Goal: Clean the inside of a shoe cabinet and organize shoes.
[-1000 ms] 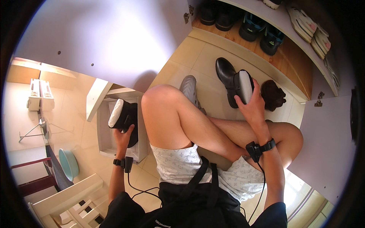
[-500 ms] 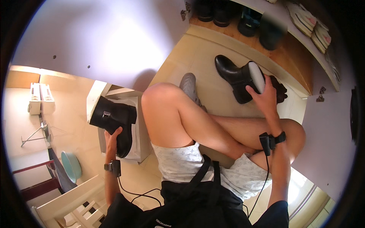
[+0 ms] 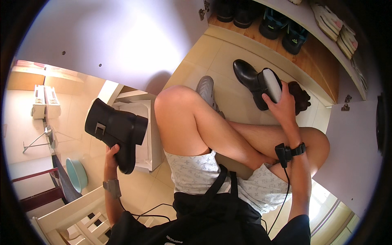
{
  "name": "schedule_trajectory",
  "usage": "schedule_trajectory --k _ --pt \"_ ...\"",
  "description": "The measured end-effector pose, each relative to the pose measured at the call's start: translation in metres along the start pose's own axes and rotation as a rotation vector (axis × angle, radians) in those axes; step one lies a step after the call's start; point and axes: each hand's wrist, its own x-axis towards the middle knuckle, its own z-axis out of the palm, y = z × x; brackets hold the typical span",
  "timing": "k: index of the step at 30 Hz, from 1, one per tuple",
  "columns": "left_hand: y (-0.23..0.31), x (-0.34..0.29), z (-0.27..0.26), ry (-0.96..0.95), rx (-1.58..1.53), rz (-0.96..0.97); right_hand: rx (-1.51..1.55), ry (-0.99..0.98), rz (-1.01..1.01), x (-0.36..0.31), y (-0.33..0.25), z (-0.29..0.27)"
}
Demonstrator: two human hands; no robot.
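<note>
On the left, my left hand [image 3: 111,157] is closed round the foot part of a black ankle boot [image 3: 122,128] with a metal buckle. Its shaft points up and to the left, and the sole end points toward me. My right hand [image 3: 282,107] grips the shaft of a second black boot [image 3: 250,79], thumb on the near side. White stuffing [image 3: 272,85] fills that boot's opening, and its toe points to the far left. Beside my right hand lies a dark brown crumpled thing [image 3: 299,98] whose kind I cannot tell.
An open white box [image 3: 152,143] stands on the floor behind the left boot. Ahead is a cabinet shelf [image 3: 312,57] with dark shoes [image 3: 295,37] and white shoes above. Open cabinet doors [image 3: 122,49] flank me. A grey clog [image 3: 205,90] shows beyond my knee.
My left hand has lifted its boot away from the box, a little to the left and closer to the camera. My right hand keeps its grip on the other boot, almost unmoved.
</note>
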Motion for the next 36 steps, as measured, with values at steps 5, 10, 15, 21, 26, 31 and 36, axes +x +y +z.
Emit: schedule_trajectory --k 5,10,15,21,26,31,36 --pt "-0.006 0.005 -0.013 -0.041 0.036 0.082 0.014 -0.027 0.023 -0.001 -0.004 -0.004" --pt "-0.014 0.004 -0.031 0.37 -0.205 -0.065 -0.011 -0.01 0.024 -0.002 -0.006 -0.003" --pt "-0.023 0.02 -0.02 0.357 -0.313 -0.178 0.0 -0.016 0.035 -0.002 -0.008 -0.002" --pt "-0.055 0.042 0.008 0.258 -0.392 -0.303 -0.033 0.003 0.019 -0.002 -0.001 -0.002" --pt "-0.095 0.06 0.006 0.297 -0.419 -0.388 -0.005 0.017 -0.002 -0.002 -0.008 -0.001" --pt "-0.109 0.065 0.015 0.123 -0.522 -0.614 -0.025 0.025 0.071 -0.001 -0.018 -0.001" --pt "-0.081 0.065 0.021 0.039 0.12 -0.753 -0.063 0.06 0.112 0.004 0.011 0.0"
